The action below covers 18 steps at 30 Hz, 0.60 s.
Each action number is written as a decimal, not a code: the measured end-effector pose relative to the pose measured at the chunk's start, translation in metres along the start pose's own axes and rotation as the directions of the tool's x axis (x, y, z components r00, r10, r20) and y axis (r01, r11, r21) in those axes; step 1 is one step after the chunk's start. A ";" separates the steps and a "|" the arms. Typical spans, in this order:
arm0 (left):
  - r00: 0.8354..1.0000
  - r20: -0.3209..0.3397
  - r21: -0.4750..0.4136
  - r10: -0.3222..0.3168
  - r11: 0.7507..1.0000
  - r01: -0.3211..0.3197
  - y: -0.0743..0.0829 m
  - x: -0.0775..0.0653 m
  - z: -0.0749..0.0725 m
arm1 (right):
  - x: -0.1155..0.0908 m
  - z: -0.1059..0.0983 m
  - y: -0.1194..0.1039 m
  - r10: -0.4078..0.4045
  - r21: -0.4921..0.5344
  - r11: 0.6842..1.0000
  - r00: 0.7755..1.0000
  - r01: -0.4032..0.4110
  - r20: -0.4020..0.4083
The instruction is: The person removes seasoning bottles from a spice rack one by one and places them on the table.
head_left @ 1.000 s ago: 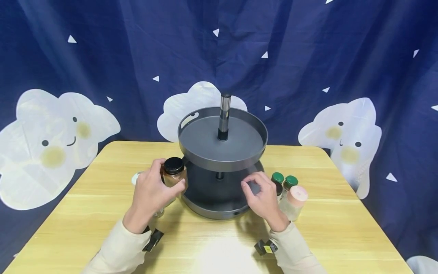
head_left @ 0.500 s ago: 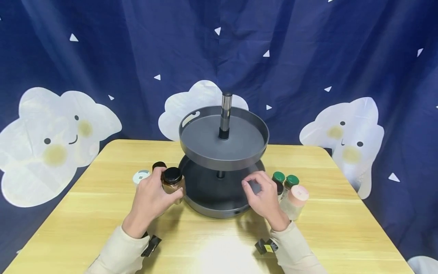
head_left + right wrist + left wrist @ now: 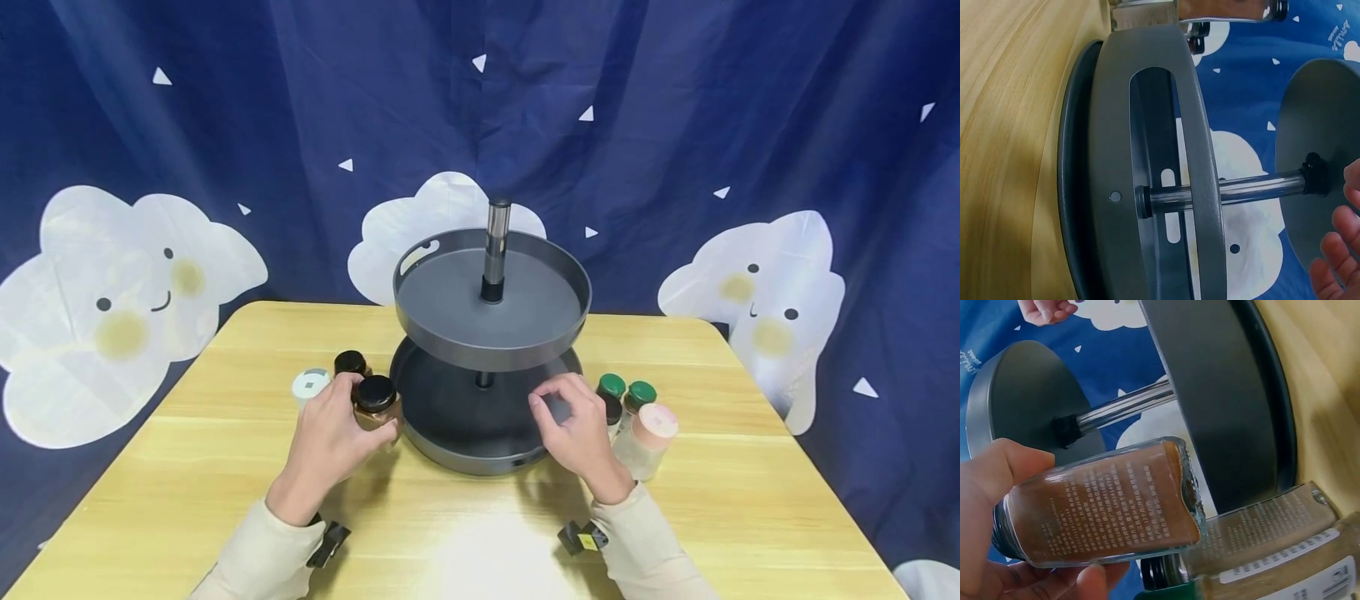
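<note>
My left hand [image 3: 322, 442] grips a glass spice jar [image 3: 377, 396] with a black lid, thumb on one side and fingers on the other. Brown powder fills this jar [image 3: 1097, 506] in the left wrist view, and printed text covers its side. It is held up off the table, just left of a dark grey two-tier tray, whose upper tier [image 3: 491, 354] and lower tier [image 3: 465, 462] carry no jars. Beside the lower tier's right side, my right hand [image 3: 577, 429] hangs with loosely bent fingers, holding nothing; its fingers [image 3: 1341, 244] show at the right wrist view's edge.
Behind my left hand stand a black-lidded jar [image 3: 350, 362] and a white-lidded one [image 3: 310, 383]. Right of the tray are several bottles, including a green-lidded bottle [image 3: 641, 394] and a pink-lidded shaker [image 3: 652, 429]. A chrome post [image 3: 496, 242] rises through the tray.
The held jar has moved lower in the head view, beside the tray's lower tier. The black-lidded jar behind it has come into sight. My right hand stays put.
</note>
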<state>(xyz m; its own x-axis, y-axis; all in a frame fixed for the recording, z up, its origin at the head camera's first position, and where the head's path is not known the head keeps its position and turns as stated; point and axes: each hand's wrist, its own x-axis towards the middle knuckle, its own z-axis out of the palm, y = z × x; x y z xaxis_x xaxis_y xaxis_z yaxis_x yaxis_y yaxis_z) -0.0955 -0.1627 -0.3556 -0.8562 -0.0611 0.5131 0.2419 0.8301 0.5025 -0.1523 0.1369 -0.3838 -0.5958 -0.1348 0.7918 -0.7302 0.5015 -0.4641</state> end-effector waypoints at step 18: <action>0.997 0.083 0.063 -0.008 0.998 0.002 -0.005 -0.008 0.006 | 0.000 0.001 0.000 0.000 -0.011 1.000 1.000 0.001 0.004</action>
<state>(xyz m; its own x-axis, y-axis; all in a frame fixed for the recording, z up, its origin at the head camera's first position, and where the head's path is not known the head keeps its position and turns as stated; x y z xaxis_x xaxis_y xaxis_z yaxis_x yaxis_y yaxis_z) -0.0920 -0.1631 -0.3662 -0.8928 -0.0214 0.4499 0.2105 0.8632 0.4588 -0.1530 0.1358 -0.3844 -0.5968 -0.1386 0.7903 -0.7269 0.5104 -0.4594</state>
